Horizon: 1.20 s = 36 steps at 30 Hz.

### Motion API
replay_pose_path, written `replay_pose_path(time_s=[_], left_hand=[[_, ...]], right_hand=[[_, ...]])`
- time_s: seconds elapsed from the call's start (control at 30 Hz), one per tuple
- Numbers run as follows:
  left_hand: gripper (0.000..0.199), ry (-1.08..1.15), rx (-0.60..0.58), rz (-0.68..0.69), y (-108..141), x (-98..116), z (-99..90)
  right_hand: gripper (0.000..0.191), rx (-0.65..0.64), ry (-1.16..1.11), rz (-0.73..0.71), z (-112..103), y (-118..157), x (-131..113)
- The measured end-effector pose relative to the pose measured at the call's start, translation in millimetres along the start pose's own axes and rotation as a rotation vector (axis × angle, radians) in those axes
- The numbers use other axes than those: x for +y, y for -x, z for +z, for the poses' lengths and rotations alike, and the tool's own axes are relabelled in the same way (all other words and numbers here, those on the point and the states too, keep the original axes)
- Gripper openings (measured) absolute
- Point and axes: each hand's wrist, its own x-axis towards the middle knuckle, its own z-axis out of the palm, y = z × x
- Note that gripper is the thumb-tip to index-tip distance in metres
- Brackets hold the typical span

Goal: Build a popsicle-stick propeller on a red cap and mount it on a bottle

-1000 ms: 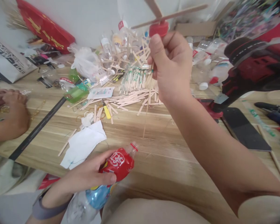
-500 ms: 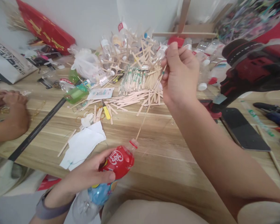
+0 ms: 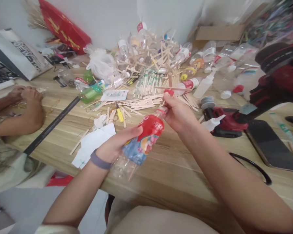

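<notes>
My left hand (image 3: 120, 141) is closed around a plastic drink bottle (image 3: 146, 138) with a red and blue label, tilted with its neck up and to the right. At the bottle's mouth, my right hand (image 3: 180, 113) pinches a red bottle cap (image 3: 169, 92). Flat wooden craft sticks (image 3: 170, 81) form a cross on top of the cap. A thin wooden stick runs below the cap at the bottle's neck, partly hidden by my fingers. Through the clear lower part of the bottle a stick (image 3: 132, 172) shows faintly.
Craft sticks (image 3: 146, 104) and several bottles (image 3: 183, 55) crowd the back. A yellow-handled tool (image 3: 119, 114) and white paper (image 3: 92, 143) lie left. On the right are a red-black power tool (image 3: 266, 84), a glue bottle (image 3: 213, 123) and a phone (image 3: 271, 146). Another person's hands (image 3: 29, 94) are far left.
My right hand has come down with the cap and its stick cross to the bottle's mouth. My left hand has raised the bottle, and the thin stick has gone deeper into it.
</notes>
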Motion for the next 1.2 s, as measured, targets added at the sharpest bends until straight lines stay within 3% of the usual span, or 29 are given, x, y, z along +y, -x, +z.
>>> replay_pose_path(time_s=[0.2,0.3,0.57,0.9,1.1,1.2], left_hand=[[0.036,0.139,-0.078,-0.09,-33.2,-3.0,7.6],[0.037,0.213,-0.126,-0.131,-40.2,-6.5,4.8],[0.042,0.31,-0.207,-0.119,-42.2,-17.6,-9.9],[0.043,0.342,-0.209,-0.141,-43.0,-17.5,-9.7],[0.044,0.353,-0.268,-0.137,-44.2,-19.2,-12.4],[0.045,0.335,-0.243,-0.118,-43.5,-19.6,-12.1]], right_hand=[[0.036,0.173,-0.066,-0.056,-14.1,-7.4,2.8],[0.034,0.175,-0.028,-0.082,-19.9,-10.7,1.5],[0.031,0.146,-0.051,-0.096,-28.5,-21.2,3.5],[0.032,0.219,-0.062,-0.11,-15.4,-13.8,0.2],[0.031,0.215,-0.078,-0.103,-18.3,-16.0,3.2],[0.032,0.213,-0.095,-0.1,-21.8,-19.4,7.9]])
